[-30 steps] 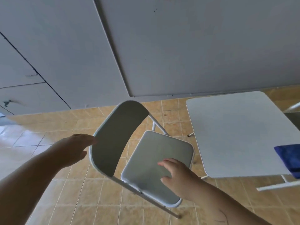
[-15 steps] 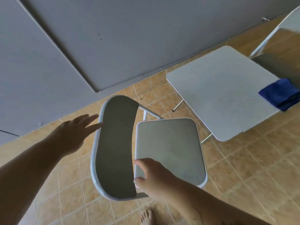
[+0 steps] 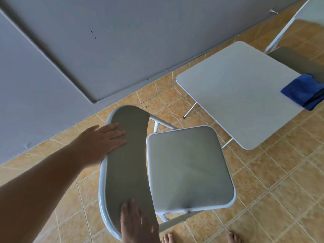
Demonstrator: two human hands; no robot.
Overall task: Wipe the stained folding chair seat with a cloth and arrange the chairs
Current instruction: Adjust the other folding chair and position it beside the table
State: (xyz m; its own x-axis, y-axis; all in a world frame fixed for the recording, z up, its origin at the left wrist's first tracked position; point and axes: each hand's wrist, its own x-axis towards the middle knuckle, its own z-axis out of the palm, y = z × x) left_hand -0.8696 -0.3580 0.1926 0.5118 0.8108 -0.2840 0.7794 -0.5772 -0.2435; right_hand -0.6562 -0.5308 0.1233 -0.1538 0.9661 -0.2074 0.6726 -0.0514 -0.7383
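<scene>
Our left hand (image 3: 103,139) lies flat, fingers spread, on the upper end of the folding chair (image 3: 157,172) backrest (image 3: 128,163); our right hand (image 3: 138,225) rests open on its lower end, nothing gripped; chair stands on the tiled floor (image 3: 263,190) at our bare feet (image 3: 201,236), just beside the white counter (image 3: 236,95); blue cloth (image 3: 303,92) sits at the counter's far right edge, well apart from both hands; risk as we judge it: flat palms give no real hold, so a push may tip or fold the chair, pinching fingers at the hinge or clipping toes; seat (image 3: 189,167) faces right, toward the counter; backrest's long axis runs near-to-far in view; no stain discernible on the seat
</scene>
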